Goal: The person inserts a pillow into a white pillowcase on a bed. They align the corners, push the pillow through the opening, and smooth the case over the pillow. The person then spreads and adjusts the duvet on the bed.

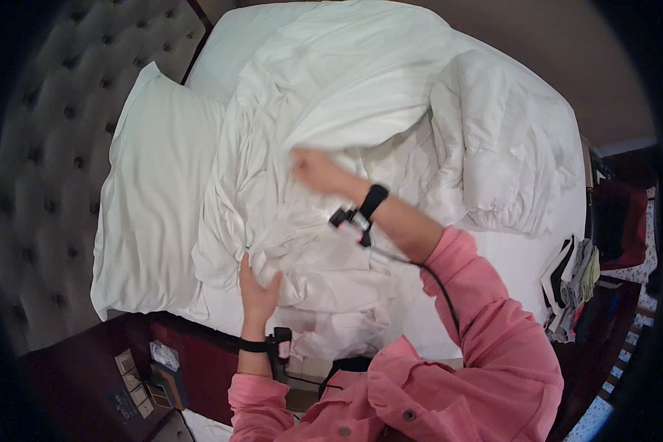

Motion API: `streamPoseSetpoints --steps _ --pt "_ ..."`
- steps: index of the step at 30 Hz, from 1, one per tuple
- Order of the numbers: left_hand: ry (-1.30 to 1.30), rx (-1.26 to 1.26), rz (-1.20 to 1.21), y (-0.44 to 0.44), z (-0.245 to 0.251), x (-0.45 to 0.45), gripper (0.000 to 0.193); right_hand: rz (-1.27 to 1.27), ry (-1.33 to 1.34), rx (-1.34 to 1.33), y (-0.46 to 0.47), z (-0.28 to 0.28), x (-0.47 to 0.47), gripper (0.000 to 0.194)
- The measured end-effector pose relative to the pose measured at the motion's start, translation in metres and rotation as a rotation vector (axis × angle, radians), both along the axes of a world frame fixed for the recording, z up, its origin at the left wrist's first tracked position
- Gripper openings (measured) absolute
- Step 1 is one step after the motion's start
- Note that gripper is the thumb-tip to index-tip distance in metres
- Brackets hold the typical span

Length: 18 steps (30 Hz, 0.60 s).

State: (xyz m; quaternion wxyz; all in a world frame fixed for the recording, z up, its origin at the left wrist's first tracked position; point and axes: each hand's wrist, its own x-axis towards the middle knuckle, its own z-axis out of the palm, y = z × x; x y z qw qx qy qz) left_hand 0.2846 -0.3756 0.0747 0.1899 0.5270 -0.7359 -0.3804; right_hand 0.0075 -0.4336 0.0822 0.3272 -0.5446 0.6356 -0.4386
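Note:
A rumpled white duvet cover [359, 108] spreads over the bed in loose folds and layers. Over its middle is my right hand [317, 171], blurred, with curled fingers close to a fold of the cloth; whether cloth is inside them is unclear. My left hand [258, 290] rests at the near side of the cloth, thumb and a finger spread apart against bunched folds. A white pillow [157, 199] lies left of the folds, next to the headboard. To the right, a thick white duvet [489, 138] lies bunched up.
A grey tufted headboard [50, 166] borders the bed's left side. Folded clothes [572, 276] lie at the right corner, near a dark red bag [635, 221]. Wall switches [133, 384] and a small box [166, 387] are at lower left. Wrist devices [356, 224] trail cables.

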Motion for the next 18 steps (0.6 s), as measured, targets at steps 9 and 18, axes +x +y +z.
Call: streamPoseSetpoints --steps 9,18 --pt "0.459 0.137 -0.068 -0.038 -0.01 -0.065 0.026 0.41 -0.685 -0.129 0.045 -0.012 0.04 0.02" --pt "0.715 0.661 0.348 -0.044 0.001 -0.046 0.033 -0.918 -1.387 0.347 0.076 -0.141 -0.065 0.048"
